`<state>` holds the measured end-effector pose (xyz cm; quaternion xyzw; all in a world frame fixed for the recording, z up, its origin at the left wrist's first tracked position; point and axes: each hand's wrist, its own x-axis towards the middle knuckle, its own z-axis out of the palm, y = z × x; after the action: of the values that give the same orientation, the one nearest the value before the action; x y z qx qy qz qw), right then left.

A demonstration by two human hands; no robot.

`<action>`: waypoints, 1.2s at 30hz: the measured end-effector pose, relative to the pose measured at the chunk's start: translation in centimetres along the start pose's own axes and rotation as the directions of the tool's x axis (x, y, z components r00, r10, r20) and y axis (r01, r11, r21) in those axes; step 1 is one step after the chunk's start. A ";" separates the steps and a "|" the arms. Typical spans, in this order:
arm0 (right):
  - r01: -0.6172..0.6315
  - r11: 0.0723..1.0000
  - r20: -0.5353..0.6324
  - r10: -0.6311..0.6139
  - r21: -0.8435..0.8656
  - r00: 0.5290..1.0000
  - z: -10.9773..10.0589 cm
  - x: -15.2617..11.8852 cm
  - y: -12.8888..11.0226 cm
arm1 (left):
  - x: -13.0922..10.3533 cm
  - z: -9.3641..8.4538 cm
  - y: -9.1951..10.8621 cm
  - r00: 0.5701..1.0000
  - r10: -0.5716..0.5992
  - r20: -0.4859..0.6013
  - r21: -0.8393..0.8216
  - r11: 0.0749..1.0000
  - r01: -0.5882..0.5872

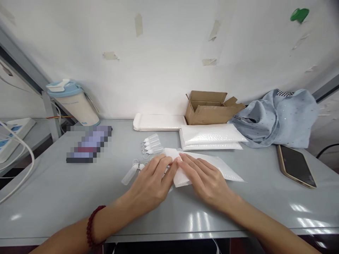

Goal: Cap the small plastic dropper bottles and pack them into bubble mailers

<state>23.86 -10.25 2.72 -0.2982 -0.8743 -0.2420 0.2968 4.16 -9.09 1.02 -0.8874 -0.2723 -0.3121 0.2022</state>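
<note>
A white bubble mailer (219, 165) lies at the middle of the table, its left end under both hands. My left hand (152, 180), with a dark red bead bracelet at the wrist, pinches the mailer's flap end. From the other side my right hand (206, 176) presses its fingers onto the same end, fingertips meeting the left ones. Just beyond my left hand sit several small clear bottles with looped cords (152, 144). Another such small bottle (129, 174) rests to its left, and more are partly hidden beneath the hand.
Behind the hands lie a stack of white mailers (212, 135), another flat stack (159, 121) and an open cardboard box (212, 114). A blue cloth (280, 116) and a phone (296, 165) are at right. At left stand a tumbler (76, 104) and a blurred-out device (90, 144).
</note>
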 end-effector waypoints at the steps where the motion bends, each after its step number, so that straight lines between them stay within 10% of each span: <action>1: 0.008 1.000 0.007 -0.008 -0.011 1.000 0.0 0.0 0.0 | 0.0 0.0 0.1 1.000 -0.013 0.003 -0.011 1.000 0.013; 23: -0.063 0.977 -0.009 0.066 0.203 0.998 -0.3 -0.3 0.2 | 0.4 0.3 -1.5 0.996 0.081 -0.047 -0.183 0.979 -0.088; 27: -0.116 0.986 -0.100 0.129 0.120 0.987 -0.6 -0.3 0.5 | 1.1 0.4 -1.3 0.995 -0.097 -0.022 -0.328 0.941 0.085; 29: -0.158 0.987 -0.160 0.163 0.040 0.974 -0.8 -0.2 0.8 | 2.1 0.1 -1.5 0.935 -0.329 0.130 -0.431 0.831 0.352; 31: -0.195 0.981 -0.187 0.187 -0.022 0.964 -0.8 -0.2 1.4 | 3.6 -0.3 -1.9 0.785 -0.511 0.351 -0.487 0.616 0.619; 33: -0.221 0.973 -0.156 0.208 -0.071 0.966 -0.6 -0.1 2.2 | 5.5 -0.2 -2.7 0.660 -0.544 0.518 -0.545 0.385 0.745; 36: -0.261 0.954 -0.087 0.250 -0.150 0.964 -0.1 -0.1 3.7 | 8.2 1.6 -4.2 0.603 -0.436 0.668 -0.633 0.093 0.769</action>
<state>26.45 -7.77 3.61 -0.4235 -0.7957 -0.2807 0.3297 7.69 -2.06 6.10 -0.6836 -0.4334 -0.3140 -0.4963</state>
